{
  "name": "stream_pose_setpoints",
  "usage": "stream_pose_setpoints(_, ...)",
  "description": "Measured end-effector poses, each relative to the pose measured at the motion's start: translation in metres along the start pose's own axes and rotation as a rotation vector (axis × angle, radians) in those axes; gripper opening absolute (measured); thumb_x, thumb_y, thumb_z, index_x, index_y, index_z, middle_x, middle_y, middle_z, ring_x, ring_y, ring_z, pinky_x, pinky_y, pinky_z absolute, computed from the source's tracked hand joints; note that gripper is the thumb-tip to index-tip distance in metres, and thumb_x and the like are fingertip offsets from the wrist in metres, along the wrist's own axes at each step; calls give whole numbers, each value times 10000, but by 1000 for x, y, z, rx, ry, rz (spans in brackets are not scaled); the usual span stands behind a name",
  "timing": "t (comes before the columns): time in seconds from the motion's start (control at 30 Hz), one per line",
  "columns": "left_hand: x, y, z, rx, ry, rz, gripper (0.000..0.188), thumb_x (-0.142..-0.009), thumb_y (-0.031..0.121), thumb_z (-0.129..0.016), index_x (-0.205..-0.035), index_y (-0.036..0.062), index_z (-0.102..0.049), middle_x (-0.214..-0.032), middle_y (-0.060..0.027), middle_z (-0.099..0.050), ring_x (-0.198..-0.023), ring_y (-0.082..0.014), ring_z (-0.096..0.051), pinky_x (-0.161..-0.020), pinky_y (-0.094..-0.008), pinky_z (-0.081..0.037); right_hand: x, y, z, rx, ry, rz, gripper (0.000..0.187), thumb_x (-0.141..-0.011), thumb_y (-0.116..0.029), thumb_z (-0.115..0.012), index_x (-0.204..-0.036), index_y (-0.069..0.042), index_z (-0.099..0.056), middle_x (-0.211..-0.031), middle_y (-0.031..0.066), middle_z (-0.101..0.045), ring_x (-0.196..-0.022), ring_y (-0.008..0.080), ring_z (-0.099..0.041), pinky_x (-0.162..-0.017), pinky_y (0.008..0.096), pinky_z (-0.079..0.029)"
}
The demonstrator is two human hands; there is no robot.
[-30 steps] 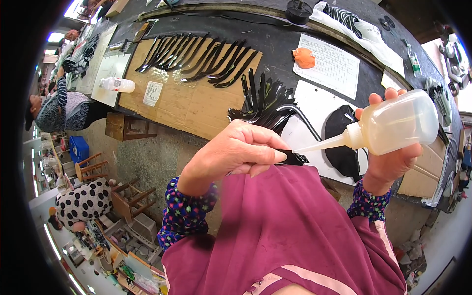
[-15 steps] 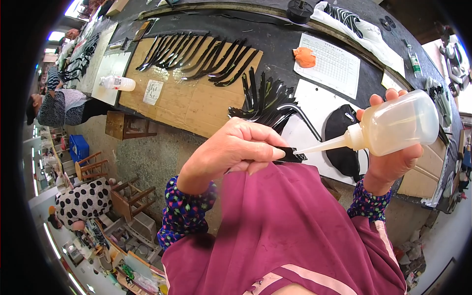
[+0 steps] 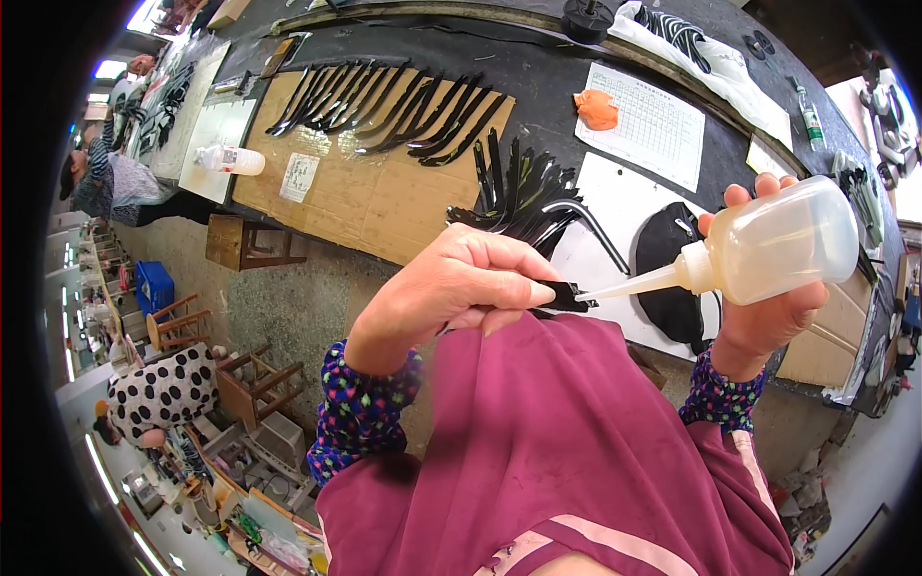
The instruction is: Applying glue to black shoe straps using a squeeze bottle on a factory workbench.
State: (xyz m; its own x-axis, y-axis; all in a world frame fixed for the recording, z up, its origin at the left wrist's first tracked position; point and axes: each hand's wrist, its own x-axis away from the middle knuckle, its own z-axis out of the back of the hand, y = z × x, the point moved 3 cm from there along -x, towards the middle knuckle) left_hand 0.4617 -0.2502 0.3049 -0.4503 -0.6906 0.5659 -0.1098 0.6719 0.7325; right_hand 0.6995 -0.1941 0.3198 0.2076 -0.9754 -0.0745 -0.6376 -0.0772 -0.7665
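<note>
Left hand [image 3: 451,293] pinches glossy black strip [image 3: 567,296]; right hand [image 3: 768,307] grips translucent squeeze bottle [image 3: 778,245]

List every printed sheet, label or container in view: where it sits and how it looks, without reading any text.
Gridded paper sheet: white, rectangular, on the dark bench, upper right.
Small label: white rectangle, on the brown cardboard.
Squeeze bottle: translucent, long nozzle, in the right hand.
Second bottle: white, lying at far left.
</note>
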Motion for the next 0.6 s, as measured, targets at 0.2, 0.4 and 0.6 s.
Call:
stream_pose_setpoints(0.2, 0, 2, 0, 17, -7, -5, 164, -763, 57, -570, -898, -34, -585, -549, 11, -505, -426, -9, -410, -358, -146, -245, 1, 0, 3, 11, 10, 13, 903, -568, -402, -760, -1235, -43, -268, -1196, 109, -385, -1102, 300, -426, -866, 496, -381)
stream_pose_setpoints(0.4, 1, 2, 0, 17, -8, -18, 155, -769, 52, -565, -897, -34, -584, -546, 9, -505, -422, -11, -409, -353, -147, -243, 2, -1, 5, 21, 11, 20, 900, -573, -399, -757, -1239, -41, -269, -1206, 116, -387, -1105, 306, -427, -870, 504, -375)
stream_pose_setpoints(0.6, 1, 2, 1, 21, -6, -18, 152, -771, 46, -561, -897, -34, -585, -547, 6, -505, -419, -11, -405, -349, -145, -237, 3, -1, 7, 5, 6, 17, 903, -576, -396, -756, -1242, -37, -262, -1215, 125, -384, -1110, 310, -422, -876, 507, -371)
